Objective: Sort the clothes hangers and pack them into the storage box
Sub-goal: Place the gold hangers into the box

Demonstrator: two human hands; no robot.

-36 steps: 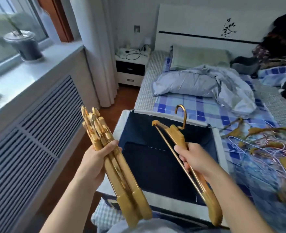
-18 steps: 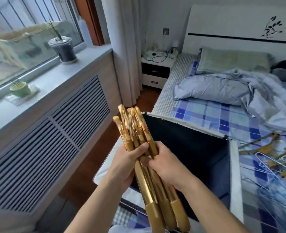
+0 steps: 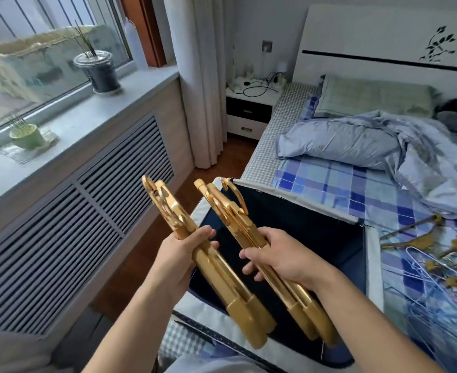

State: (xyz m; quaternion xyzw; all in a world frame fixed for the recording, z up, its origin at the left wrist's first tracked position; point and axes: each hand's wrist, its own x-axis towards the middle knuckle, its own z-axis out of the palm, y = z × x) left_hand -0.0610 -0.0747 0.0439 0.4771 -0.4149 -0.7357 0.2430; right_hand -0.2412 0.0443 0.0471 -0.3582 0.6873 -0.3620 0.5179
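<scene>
My left hand [image 3: 185,254] grips a bundle of gold plastic hangers [image 3: 222,281] around its middle, hooks pointing up and away. My right hand [image 3: 281,257] holds a second, smaller bundle of gold hangers [image 3: 297,300] beside the first. Both bundles hang over the left part of the open storage box [image 3: 372,265], which has a dark navy inside and a pale rim and stands on the bed. A loose heap of white wire hangers [image 3: 437,281] and gold hangers [image 3: 415,240] lies on the checked bedsheet right of the box.
A rumpled blue duvet [image 3: 356,146] and a green pillow [image 3: 372,96] cover the far bed. To the left run a radiator cover [image 3: 68,205] and a windowsill with a dark pot [image 3: 98,71] and a green cup [image 3: 27,134]. A nightstand [image 3: 248,109] stands by the curtain.
A second ago my right hand held a single hanger apart; it then joined the left-hand bundle. Now the stack is split, each hand holding its own bundle side by side.
</scene>
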